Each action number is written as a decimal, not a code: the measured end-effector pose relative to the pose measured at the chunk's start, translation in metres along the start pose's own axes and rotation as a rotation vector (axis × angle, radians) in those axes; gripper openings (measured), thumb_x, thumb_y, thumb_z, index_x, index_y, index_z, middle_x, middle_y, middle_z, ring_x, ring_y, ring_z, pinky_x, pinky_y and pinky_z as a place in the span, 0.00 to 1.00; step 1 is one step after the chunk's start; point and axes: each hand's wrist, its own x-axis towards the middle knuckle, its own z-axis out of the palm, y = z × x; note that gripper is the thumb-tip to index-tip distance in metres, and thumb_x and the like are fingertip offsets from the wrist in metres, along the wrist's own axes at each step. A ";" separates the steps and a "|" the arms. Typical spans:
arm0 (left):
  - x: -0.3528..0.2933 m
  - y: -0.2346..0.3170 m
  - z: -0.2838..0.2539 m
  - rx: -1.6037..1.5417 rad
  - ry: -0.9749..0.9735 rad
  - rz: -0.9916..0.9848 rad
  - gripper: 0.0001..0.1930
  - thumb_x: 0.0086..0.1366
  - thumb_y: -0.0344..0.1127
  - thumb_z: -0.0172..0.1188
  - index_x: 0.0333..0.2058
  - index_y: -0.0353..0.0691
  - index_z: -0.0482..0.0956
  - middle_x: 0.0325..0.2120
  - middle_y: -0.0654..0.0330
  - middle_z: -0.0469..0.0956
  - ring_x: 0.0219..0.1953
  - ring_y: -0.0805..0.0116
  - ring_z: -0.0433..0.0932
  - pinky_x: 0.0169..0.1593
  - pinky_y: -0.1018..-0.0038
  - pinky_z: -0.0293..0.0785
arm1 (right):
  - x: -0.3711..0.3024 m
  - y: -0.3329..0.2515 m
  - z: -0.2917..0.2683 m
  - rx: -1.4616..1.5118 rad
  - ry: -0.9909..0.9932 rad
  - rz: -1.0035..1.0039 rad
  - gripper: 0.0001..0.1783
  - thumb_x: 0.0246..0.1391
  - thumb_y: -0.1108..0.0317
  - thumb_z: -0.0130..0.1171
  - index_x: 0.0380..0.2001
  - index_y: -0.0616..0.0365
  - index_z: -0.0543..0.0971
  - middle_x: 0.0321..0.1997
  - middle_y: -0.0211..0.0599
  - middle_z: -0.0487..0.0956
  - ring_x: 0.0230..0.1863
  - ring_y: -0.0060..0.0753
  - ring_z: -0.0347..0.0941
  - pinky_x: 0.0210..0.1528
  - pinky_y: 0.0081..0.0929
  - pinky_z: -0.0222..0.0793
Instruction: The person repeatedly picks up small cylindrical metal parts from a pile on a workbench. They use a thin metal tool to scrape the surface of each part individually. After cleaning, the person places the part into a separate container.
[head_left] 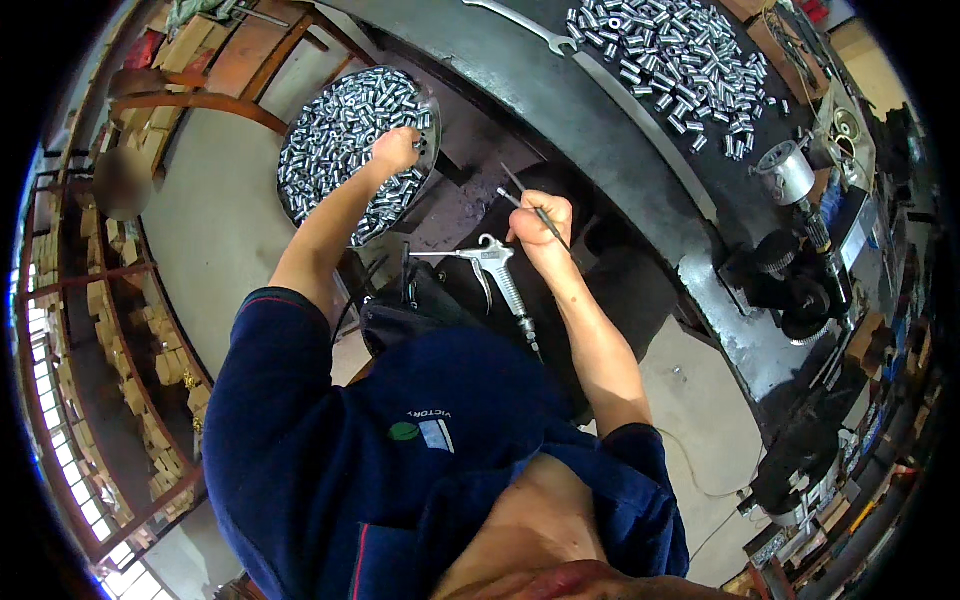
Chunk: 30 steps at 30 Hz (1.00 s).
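Observation:
My left hand (397, 148) reaches to the right side of a round tray (434, 150) heaped with small shiny metal sleeves (345, 140). Its fingers are drawn together at the pile's edge; what they hold, if anything, is hidden. In front of my body, my right hand (543, 220) is closed around a thin dark pointed rod (513, 178), held at a slant. A short pale cylindrical piece (508, 197) sticks out beside the rod, at the fingers. Just below that hand lies a silver air blow gun (495, 265), its nozzle pointing left; neither hand grips it.
A dark workbench (560, 110) runs along the right, bearing a steel strip (650, 135), an open-end wrench (525, 25) and loose metal sleeves (680, 70). A machine fixture with a metal cylinder (785, 175) stands farther right. Wooden chair parts (205, 102) and stacked shelves (130, 350) are at left.

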 end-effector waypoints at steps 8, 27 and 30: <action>-0.024 0.006 -0.042 -0.663 -0.138 0.235 0.16 0.57 0.35 0.57 0.42 0.31 0.74 0.30 0.52 0.78 0.33 0.68 0.79 0.41 0.75 0.73 | 0.005 -0.001 -0.008 -0.209 -0.004 -0.101 0.13 0.38 0.70 0.50 0.06 0.60 0.65 0.07 0.30 0.68 0.12 0.16 0.65 0.14 0.18 0.58; -0.092 0.117 -0.103 -1.195 -0.474 0.345 0.13 0.63 0.36 0.53 0.38 0.29 0.75 0.22 0.60 0.75 0.23 0.74 0.73 0.42 0.71 0.75 | 0.003 -0.006 -0.008 -0.115 0.012 -0.115 0.10 0.35 0.74 0.50 0.07 0.60 0.64 0.07 0.26 0.62 0.13 0.12 0.61 0.15 0.16 0.53; -0.092 0.118 -0.103 -1.179 -0.455 0.342 0.15 0.61 0.40 0.57 0.34 0.30 0.78 0.19 0.60 0.75 0.21 0.75 0.74 0.27 0.80 0.70 | 0.002 -0.007 -0.008 -0.120 0.005 -0.105 0.10 0.34 0.74 0.51 0.07 0.60 0.63 0.07 0.24 0.60 0.13 0.11 0.57 0.15 0.16 0.50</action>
